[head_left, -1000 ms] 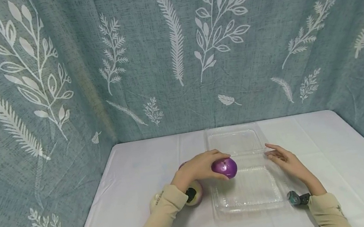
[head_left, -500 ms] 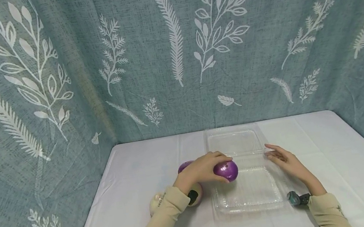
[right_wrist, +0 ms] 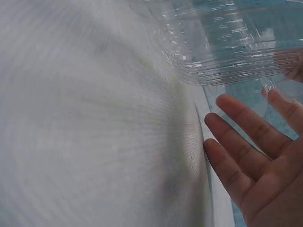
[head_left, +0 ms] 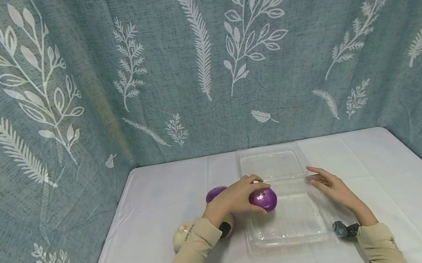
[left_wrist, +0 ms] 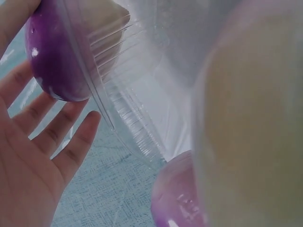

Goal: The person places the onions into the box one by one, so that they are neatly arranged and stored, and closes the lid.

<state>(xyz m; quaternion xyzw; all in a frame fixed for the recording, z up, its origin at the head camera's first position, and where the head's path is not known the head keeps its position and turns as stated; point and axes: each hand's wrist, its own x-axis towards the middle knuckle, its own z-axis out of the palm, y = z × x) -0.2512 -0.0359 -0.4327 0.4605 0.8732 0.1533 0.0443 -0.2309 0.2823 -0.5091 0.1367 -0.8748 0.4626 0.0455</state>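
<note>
My left hand (head_left: 237, 196) holds a round purple-and-cream item (head_left: 263, 200) between thumb and fingers, over the left part of a clear plastic container (head_left: 293, 217). In the left wrist view the purple item (left_wrist: 57, 56) is seen past the container's clear wall, with fingers spread under it. My right hand (head_left: 331, 187) is at the container's right side by the hinge, thumb and forefinger at the edge. In the right wrist view the fingers of this hand (right_wrist: 258, 156) extend loosely beside the clear container (right_wrist: 222, 47).
Left of the container, a purple item (head_left: 216, 192) lies behind my left wrist, and pale round items (head_left: 181, 236) sit beside and partly under the left forearm. The container's opened lid (head_left: 269, 165) lies toward the back. A patterned curtain (head_left: 194, 129) stands behind the white table (head_left: 154, 190).
My left hand has shifted slightly to the right and toward the front with the purple item in it. The right hand stays in place.
</note>
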